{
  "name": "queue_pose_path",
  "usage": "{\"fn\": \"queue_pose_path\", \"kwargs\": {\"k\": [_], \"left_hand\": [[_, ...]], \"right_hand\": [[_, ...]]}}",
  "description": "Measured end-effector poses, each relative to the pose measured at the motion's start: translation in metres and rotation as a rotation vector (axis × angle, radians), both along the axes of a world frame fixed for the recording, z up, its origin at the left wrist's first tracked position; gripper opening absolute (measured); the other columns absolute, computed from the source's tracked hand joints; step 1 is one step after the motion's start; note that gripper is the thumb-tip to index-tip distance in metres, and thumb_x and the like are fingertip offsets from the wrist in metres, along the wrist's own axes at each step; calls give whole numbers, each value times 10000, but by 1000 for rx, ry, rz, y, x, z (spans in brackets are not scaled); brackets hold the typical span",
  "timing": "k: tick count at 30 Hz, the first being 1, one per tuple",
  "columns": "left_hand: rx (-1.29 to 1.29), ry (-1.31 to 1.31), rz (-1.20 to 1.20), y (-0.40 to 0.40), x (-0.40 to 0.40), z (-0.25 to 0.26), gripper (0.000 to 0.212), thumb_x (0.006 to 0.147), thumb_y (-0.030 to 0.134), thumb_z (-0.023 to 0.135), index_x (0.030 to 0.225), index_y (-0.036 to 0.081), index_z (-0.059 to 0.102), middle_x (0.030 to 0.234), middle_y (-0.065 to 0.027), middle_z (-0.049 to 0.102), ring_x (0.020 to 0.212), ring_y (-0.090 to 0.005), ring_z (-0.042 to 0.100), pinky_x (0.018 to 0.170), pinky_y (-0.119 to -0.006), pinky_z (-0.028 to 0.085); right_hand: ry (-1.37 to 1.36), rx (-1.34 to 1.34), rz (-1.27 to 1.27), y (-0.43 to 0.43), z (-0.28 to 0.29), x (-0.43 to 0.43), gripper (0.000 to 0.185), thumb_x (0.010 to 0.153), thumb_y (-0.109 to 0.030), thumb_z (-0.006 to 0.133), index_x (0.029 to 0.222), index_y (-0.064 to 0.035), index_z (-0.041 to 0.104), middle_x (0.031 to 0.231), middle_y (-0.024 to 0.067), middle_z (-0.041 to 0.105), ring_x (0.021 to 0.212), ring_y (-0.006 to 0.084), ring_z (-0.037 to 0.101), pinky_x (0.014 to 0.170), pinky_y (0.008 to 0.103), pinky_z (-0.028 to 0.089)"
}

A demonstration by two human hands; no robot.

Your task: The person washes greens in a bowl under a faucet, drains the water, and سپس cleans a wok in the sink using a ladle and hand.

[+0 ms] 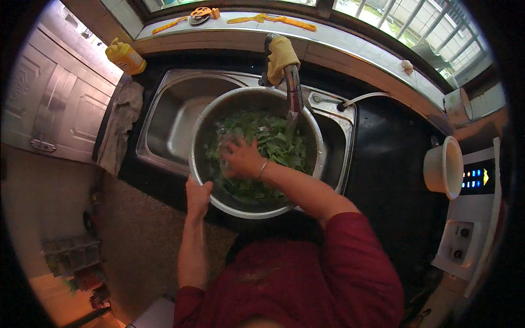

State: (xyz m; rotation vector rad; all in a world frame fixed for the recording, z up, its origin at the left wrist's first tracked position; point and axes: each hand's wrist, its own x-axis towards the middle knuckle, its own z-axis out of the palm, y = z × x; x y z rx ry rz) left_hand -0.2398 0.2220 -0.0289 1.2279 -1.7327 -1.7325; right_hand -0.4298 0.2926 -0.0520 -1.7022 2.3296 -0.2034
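Observation:
A large round metal basin [257, 215] rests across the double-bowl steel sink, holding leafy greens [283, 141] in water. My left hand [198, 196] grips the basin's near left rim, thumb over the edge. Inside the basin, my right hand [243, 158] is spread over the greens at the water's surface, fingers apart and slightly blurred. Whether any leaves are caught under its fingers I cannot tell. Over the basin's far right side hangs the faucet [293, 92], a yellow cloth [282, 55] wrapped around its neck. Water seems to run from its spout.
The left sink bowl [180, 119] is partly uncovered. A grey rag [121, 127] drapes the counter's left end, near a yellow jug [125, 57]. Orange-handled tools [270, 19] lie along the windowsill. At right, a pale plastic tub [443, 168] stands on the black counter [389, 164].

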Motion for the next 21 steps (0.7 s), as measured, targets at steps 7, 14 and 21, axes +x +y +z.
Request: {"fn": "queue_pose_path", "kwargs": {"k": [7, 14, 21], "left_hand": [[40, 119, -32, 3, 0, 5, 384, 710, -28, 530, 1092, -53, 553, 956, -67, 611, 830, -154, 580, 751, -285, 481], [54, 8, -12, 5, -3, 9, 395, 708, -18, 529, 1101, -45, 552, 967, -70, 608, 846, -155, 578, 771, -282, 477], [35, 11, -16, 0, 1, 5, 371, 712, -14, 548, 1081, -49, 552, 945, -72, 608, 820, -147, 576, 732, -273, 479]], "right_hand": [[27, -213, -150, 32, -5, -23, 635, 682, -517, 710, 1241, -241, 585, 1481, 81, 322, 1360, 412, 259, 1009, 742, 181], [39, 53, -14, 68, 24, -44, 658, 704, -513, 696, 1280, -229, 552, 1462, 84, 349, 1343, 438, 266, 975, 722, 252], [-28, 14, 170, 64, 21, -2, 672, 697, -457, 727, 1298, -229, 531, 1471, 84, 338, 1335, 419, 296, 956, 728, 270]]}}
